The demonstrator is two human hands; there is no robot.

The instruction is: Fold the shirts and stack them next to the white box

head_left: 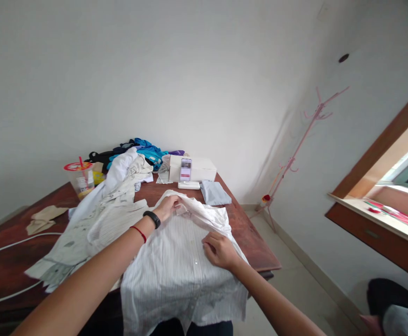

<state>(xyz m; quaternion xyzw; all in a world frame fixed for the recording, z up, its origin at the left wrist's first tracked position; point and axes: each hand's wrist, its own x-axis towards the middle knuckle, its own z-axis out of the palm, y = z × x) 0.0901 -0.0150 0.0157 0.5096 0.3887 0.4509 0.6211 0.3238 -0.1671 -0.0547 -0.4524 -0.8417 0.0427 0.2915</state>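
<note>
A white striped button-up shirt (pixel 179 275) is spread over the near part of the table, its lower part hanging over the front edge. My left hand (pixel 168 208), with a black band and a red cord on its wrist, is closed on the shirt near its collar. On the shirt's right side rests my right hand (pixel 221 251), its fingers curled in; whether they pinch any cloth is hidden. Just left of the shirt lies a heap of light clothes (pixel 102 217), some with a leaf print.
Behind the shirt, a phone (pixel 186 170) stands against a white box (pixel 204 169). Folded grey cloth (pixel 215 192) lies to its right. A plastic drink cup (pixel 81 179) stands left on the wooden table (pixel 260 254). A pink coat rack (pixel 295 151) leans into view.
</note>
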